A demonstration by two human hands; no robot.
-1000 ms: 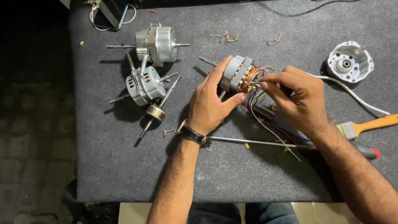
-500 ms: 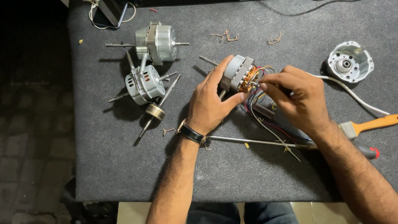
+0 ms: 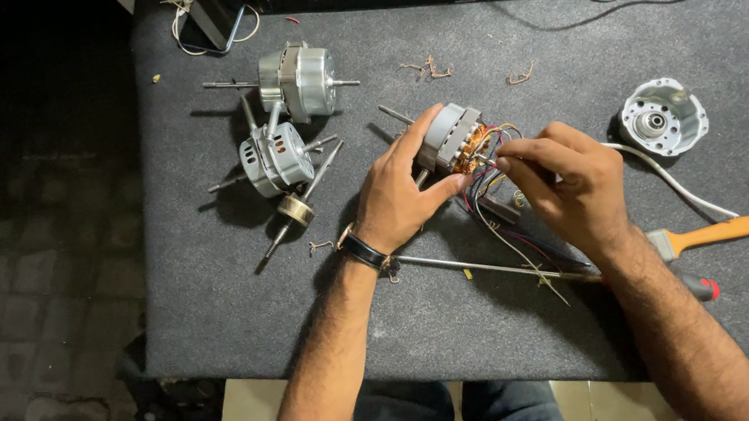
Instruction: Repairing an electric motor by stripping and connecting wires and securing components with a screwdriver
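My left hand [image 3: 403,193] grips an opened fan motor [image 3: 453,137] with bare copper windings, holding it tilted on the grey felt table [image 3: 213,287]. My right hand [image 3: 564,185] pinches thin wires at the motor's winding end, fingertips touching the copper. Coloured wires [image 3: 502,223] trail from the motor down towards me. A dark watch sits on my left wrist.
Two closed grey motors [image 3: 297,80] [image 3: 275,156] and a loose rotor on a shaft [image 3: 296,209] lie at the left. A motor end cap [image 3: 663,116] with a white cable rests at the right. An orange-handled tool [image 3: 711,234], a long rod [image 3: 486,268] and copper scraps [image 3: 428,67] lie nearby.
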